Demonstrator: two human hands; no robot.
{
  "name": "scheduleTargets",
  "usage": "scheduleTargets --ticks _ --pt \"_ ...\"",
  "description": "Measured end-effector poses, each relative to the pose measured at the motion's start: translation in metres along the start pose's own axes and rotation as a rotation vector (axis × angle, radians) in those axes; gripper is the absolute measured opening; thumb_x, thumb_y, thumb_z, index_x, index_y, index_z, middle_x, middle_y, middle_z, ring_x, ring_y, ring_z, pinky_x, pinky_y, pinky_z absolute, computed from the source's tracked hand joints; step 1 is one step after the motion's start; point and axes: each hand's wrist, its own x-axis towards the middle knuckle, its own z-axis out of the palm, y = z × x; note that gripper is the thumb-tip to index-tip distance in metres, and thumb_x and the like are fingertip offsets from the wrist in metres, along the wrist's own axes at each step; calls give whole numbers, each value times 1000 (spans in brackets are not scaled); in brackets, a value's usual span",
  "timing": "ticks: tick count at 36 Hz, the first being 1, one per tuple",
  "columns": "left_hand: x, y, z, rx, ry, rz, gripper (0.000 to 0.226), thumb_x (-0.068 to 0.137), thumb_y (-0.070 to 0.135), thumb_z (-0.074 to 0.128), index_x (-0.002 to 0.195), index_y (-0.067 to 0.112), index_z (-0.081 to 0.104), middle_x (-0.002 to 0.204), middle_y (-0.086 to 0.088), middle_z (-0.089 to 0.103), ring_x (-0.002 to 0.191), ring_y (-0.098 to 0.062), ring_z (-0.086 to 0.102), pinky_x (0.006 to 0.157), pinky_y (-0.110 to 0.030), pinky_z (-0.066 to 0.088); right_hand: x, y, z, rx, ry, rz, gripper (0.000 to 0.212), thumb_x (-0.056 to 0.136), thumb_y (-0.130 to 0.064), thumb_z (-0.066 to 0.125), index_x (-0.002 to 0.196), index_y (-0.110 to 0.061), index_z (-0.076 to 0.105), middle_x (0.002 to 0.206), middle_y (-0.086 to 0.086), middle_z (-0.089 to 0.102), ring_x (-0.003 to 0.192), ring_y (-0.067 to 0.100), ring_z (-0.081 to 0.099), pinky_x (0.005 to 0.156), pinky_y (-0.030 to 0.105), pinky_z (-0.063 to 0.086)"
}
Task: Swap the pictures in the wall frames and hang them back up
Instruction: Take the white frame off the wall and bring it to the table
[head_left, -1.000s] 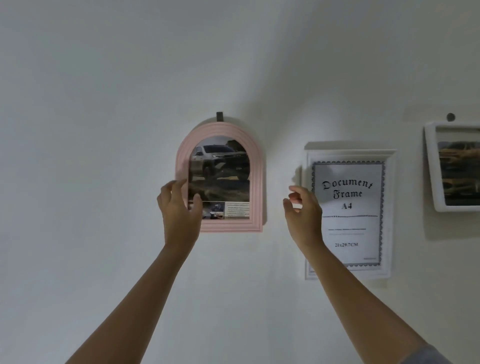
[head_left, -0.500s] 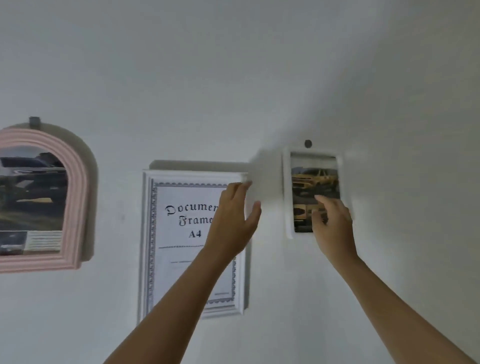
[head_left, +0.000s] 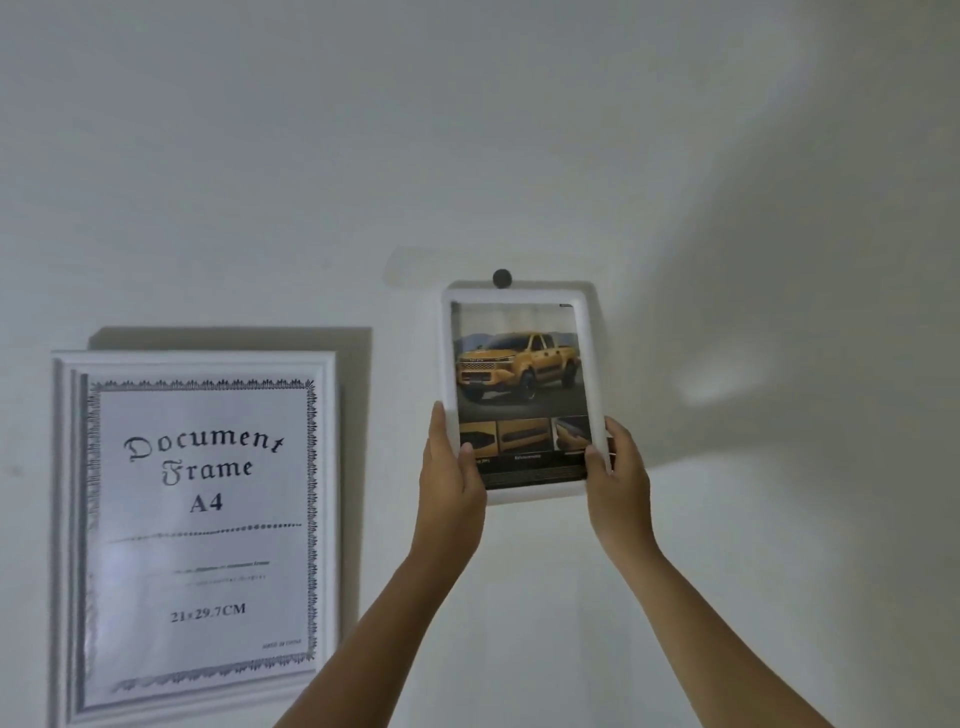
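White rim is what both hands grip, low on the small frame (head_left: 519, 297). The left hand (head_left: 449, 478) pinches the side at 8 o'clock, thumb on the front and fingers hidden behind. The right hand (head_left: 618, 478) pinches the opposite side at 4 o'clock in the same way. From this grip almost the whole frame lies toward 12 o'clock. Its long axis stands upright, with the top leaning a little toward 11 o'clock. Inside it is the picture of a yellow truck (head_left: 519, 369).

Beyond the top rim, at 12 o'clock, sits the dark peg (head_left: 502, 278), just touching the edge and a little left of the rim's middle. I cannot tell if the frame hangs on it or is only held there. In my judgement the next move is to lift it straight toward 12 o'clock, then off the wall (head_left: 519, 130). Both hands are equally near, so they should rise together.

At 9 o'clock, well apart, hangs the large document frame (head_left: 197, 358).
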Motion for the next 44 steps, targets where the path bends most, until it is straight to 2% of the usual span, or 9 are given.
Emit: scheduleTargets --ticks 9,17,20,24,27,31,37,40,44 --pt "-20 13 -19 -90 -18 18 52 101 20 30 147 26 7 154 10 16 130 6 13 106 -15 16 -30 -27 -9 97 15 -34 38 97 -14 40 135 -18 38 132 6 47 121 20 47 102 38 44" --pt "-81 5 -87 -222 -85 -49 49 100 20 32 143 34 12 153 9 17 142 -9 16 116 -31 18 -109 -63 -16 464 -178 158 33 95 -21 44 125 -36 44 118 -6 59 120 19 51 104 38 39" --pt "-120 -10 -126 -233 -121 -117 51 99 26 36 146 32 16 150 1 30 135 -17 34 112 -37 32 -161 -70 -5 534 -203 235 32 91 -23 51 117 -40 51 117 -11 61 121 17 51 110 46 33" --pt "-180 -32 -179 -91 -143 -245 51 99 20 38 146 26 19 138 1 43 119 -11 49 99 -24 44 -243 -75 15 596 -174 286 36 79 -28 64 113 -39 58 113 -9 66 119 16 53 107 42 37" --pt "-222 -49 -215 58 -96 -281 49 98 18 41 145 21 26 124 -1 43 115 -16 48 102 -36 42 -306 -78 33 547 -168 297 38 88 -8 52 119 -31 53 118 -7 62 116 9 54 97 20 44" --pt "-268 -43 -249 58 -69 -316 49 97 30 39 144 27 25 128 6 40 120 -7 42 89 -5 34 -391 -76 58 405 -202 333 42 91 -9 51 130 -21 45 137 -2 50 120 2 51 98 15 42" --pt "-322 -36 -276 -13 -174 -423 57 96 41 34 147 34 9 129 21 34 109 16 38 97 -19 29 -498 -80 86 116 -307 226 44 93 -10 51 130 -32 41 129 -23 47 118 -11 48 95 10 41" --pt "-348 -43 -287 -18 -119 -517 62 96 33 44 147 32 8 111 20 47 92 14 46 90 -23 39 -540 -80 93 -9 -396 128 46 93 -6 47 135 -22 38 127 -25 45 112 -22 44 89 2 38" --pt "-381 -57 -305 23 -64 -614 67 96 22 47 148 28 5 98 18 46 82 10 47 88 -33 45 -580 -79 96 -53 -485 142 43 96 -19 40 139 -19 38 128 -21 49 114 -10 50 90 7 40"
